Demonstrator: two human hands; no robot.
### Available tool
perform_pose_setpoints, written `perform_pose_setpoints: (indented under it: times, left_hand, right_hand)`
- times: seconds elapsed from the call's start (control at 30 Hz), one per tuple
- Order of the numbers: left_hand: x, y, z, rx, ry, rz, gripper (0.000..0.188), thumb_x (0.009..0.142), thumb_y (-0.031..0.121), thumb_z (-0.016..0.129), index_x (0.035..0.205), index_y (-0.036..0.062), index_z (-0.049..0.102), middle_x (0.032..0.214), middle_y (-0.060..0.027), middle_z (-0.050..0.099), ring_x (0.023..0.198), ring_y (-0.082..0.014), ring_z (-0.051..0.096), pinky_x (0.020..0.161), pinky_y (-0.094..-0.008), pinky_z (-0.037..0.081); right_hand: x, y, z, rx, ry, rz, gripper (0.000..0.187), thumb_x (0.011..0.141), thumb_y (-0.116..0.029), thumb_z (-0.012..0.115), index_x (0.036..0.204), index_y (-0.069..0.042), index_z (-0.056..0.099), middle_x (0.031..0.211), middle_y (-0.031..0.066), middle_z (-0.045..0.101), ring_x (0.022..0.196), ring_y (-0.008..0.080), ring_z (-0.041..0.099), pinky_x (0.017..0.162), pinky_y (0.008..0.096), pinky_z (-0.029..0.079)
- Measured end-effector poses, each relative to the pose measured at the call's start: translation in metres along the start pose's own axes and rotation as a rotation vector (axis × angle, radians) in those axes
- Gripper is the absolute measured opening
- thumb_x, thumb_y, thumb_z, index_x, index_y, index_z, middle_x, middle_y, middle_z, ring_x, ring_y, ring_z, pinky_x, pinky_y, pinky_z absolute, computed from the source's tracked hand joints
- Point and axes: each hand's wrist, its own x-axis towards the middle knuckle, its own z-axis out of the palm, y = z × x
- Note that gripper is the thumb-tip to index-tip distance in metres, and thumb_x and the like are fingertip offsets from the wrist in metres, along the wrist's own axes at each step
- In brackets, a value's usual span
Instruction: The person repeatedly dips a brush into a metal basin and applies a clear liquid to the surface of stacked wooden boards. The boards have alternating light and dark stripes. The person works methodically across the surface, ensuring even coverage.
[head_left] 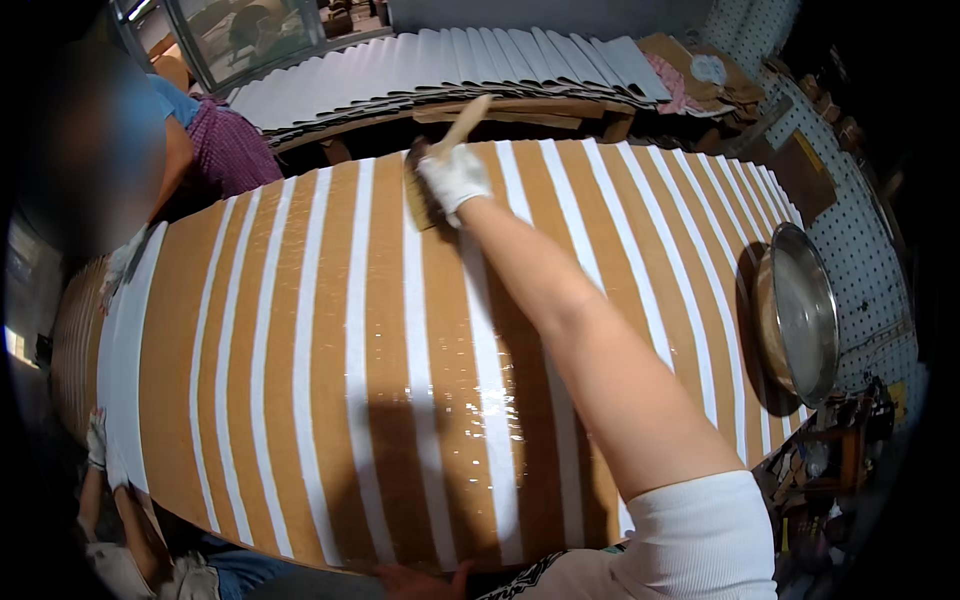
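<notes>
My right hand (455, 180), in a white glove, is closed around a wide paste brush (424, 195) with a pale wooden handle. The dark brush head lies against the far edge of a long table surface covered by brown sheets (390, 300), set side by side with white strips (487, 340) showing between them. Wet, glossy streaks shine on the middle sheets. Low at the near edge of the table is my left hand (425, 580), only partly in view; its fingers look spread, with nothing seen in them.
A round metal basin (805, 315) with pale contents stands at the right end. Behind the table, curled white sheets (440, 65) lie stacked on a bench. At the left, two other people's gloved hands touch a white sheet (130, 340). A perforated wall panel (870, 260) stands right.
</notes>
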Motion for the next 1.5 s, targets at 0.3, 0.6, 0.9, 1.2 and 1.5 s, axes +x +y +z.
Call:
perform_pose_setpoints:
  times: [0.3, 0.6, 0.9, 1.2, 1.5]
  left_hand:
    - [-0.001, 0.009, 0.032, -0.057, 0.227, 0.009, 0.084, 0.079, 0.08, 0.052, 0.103, 0.0026, 0.073, 0.129, -0.042, 0.05, 0.125, -0.0522, 0.047, 0.098, -0.057, 0.042]
    - [-0.006, 0.01, 0.036, -0.296, 0.124, -0.166, 0.129, 0.071, 0.089, 0.052, 0.132, -0.0247, 0.041, 0.142, -0.0437, 0.037, 0.135, -0.0482, 0.04, 0.11, -0.0519, 0.033]
    - [-0.004, 0.012, 0.033, -0.159, 0.292, -0.085, 0.127, 0.069, 0.087, 0.054, 0.128, -0.0252, 0.045, 0.135, -0.0437, 0.044, 0.118, -0.0458, 0.054, 0.096, -0.0463, 0.042]
    - [-0.005, 0.012, 0.021, -0.137, 0.283, -0.126, 0.122, 0.069, 0.084, 0.059, 0.121, -0.0261, 0.049, 0.127, -0.0415, 0.051, 0.102, -0.0406, 0.06, 0.087, -0.0446, 0.045]
    - [-0.005, 0.004, 0.021, -0.178, 0.252, -0.103, 0.114, 0.074, 0.078, 0.06, 0.121, -0.0252, 0.051, 0.124, -0.0399, 0.055, 0.103, -0.0392, 0.061, 0.091, -0.0419, 0.044]
  right_hand:
    - [0.025, 0.248, -0.252, -0.194, 0.555, 0.152, 0.055, 0.082, -0.042, 0.071, 0.115, 0.0, 0.062, 0.11, 0.0166, 0.069, 0.091, 0.03, 0.067, 0.082, 0.0436, 0.052]
    - [-0.004, 0.072, -0.149, -0.135, 0.28, -0.141, 0.054, 0.084, -0.045, 0.059, 0.118, -0.004, 0.063, 0.118, 0.024, 0.064, 0.108, 0.0359, 0.063, 0.094, 0.0425, 0.05]
    - [-0.171, -0.121, 0.077, -0.085, -0.147, -0.363, 0.047, 0.087, -0.033, 0.057, 0.12, 0.001, 0.054, 0.117, 0.0221, 0.055, 0.109, 0.0374, 0.061, 0.095, 0.0422, 0.051]
    - [-0.108, 0.06, -0.1, -0.062, 0.121, -0.006, 0.032, 0.082, -0.034, 0.063, 0.103, -0.01, 0.067, 0.095, 0.0179, 0.07, 0.09, 0.0336, 0.067, 0.08, 0.0466, 0.052]
    - [-0.172, 0.248, -0.323, -0.378, 0.597, 0.327, 0.05, 0.087, -0.044, 0.056, 0.098, 0.002, 0.071, 0.094, 0.0281, 0.07, 0.093, 0.0448, 0.068, 0.08, 0.0508, 0.053]
